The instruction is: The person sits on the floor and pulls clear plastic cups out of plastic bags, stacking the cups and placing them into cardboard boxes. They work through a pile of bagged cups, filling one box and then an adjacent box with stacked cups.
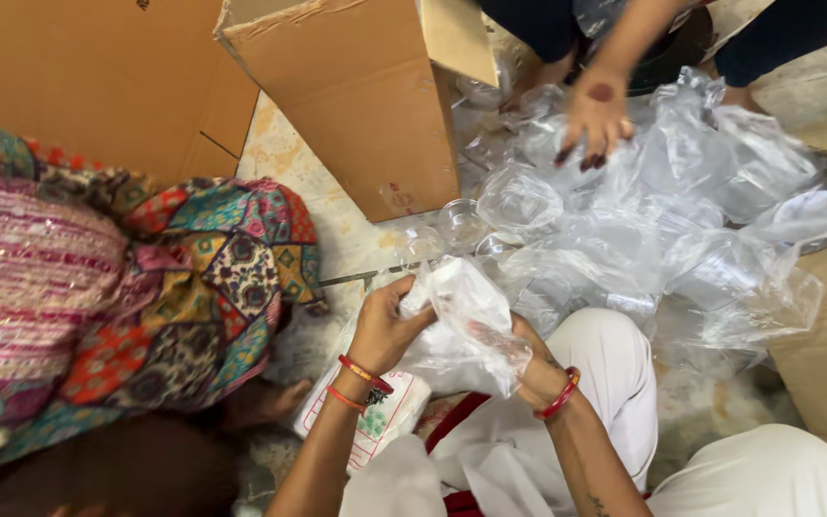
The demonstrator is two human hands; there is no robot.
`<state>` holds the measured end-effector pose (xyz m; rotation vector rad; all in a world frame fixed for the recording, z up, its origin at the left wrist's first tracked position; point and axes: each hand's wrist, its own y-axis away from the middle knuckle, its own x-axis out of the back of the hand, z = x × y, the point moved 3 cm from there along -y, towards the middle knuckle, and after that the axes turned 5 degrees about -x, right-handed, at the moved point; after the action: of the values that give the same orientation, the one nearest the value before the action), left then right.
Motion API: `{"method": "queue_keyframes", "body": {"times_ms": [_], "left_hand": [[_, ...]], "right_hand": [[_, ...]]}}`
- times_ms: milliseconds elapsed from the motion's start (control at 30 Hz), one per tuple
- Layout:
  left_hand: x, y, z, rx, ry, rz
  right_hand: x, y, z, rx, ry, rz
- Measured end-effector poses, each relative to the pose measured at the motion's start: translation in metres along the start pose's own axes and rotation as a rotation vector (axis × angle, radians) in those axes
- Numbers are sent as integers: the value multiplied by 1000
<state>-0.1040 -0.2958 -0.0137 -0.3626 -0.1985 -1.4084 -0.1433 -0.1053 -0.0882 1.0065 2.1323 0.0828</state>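
Observation:
My left hand (pixel 385 325) and my right hand (pixel 528 359) both grip a clear plastic bag (pixel 461 321) with something pale inside, held just above my lap. The left fingers pinch the bag's upper edge. The right hand sits partly behind the film, which covers its fingers. Red bangles ring both wrists. Beyond the bag lies a heap of clear plastic bags and round transparent containers (pixel 624 239) on the floor.
A person's hand (pixel 595 115) reaches into the heap from the far side. A brown cardboard box (pixel 366 105) stands at the back, flat cardboard (pixel 98 77) on the left. A person in patterned cloth (pixel 145 287) sits at my left. A printed packet (pixel 375 421) lies under my left wrist.

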Motion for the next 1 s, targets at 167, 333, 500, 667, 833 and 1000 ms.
{"method": "queue_keyframes", "body": {"times_ms": [167, 333, 500, 667, 833, 1000], "left_hand": [[14, 5, 9, 20, -282, 218], [15, 19, 10, -253, -481, 482], [-2, 33, -11, -137, -678, 318], [-14, 56, -7, -328, -828, 222], [-7, 83, -13, -385, -808, 306], [1, 75, -31, -482, -662, -63]], "right_hand": [[-9, -2, 12, -112, -134, -41], [-15, -16, 38, -154, -277, -43], [-21, -25, 55, -180, -339, -79], [-29, -26, 58, -252, -419, -29], [-35, -27, 67, -309, -308, 135], [-45, -35, 72, -185, -322, -43]]}}
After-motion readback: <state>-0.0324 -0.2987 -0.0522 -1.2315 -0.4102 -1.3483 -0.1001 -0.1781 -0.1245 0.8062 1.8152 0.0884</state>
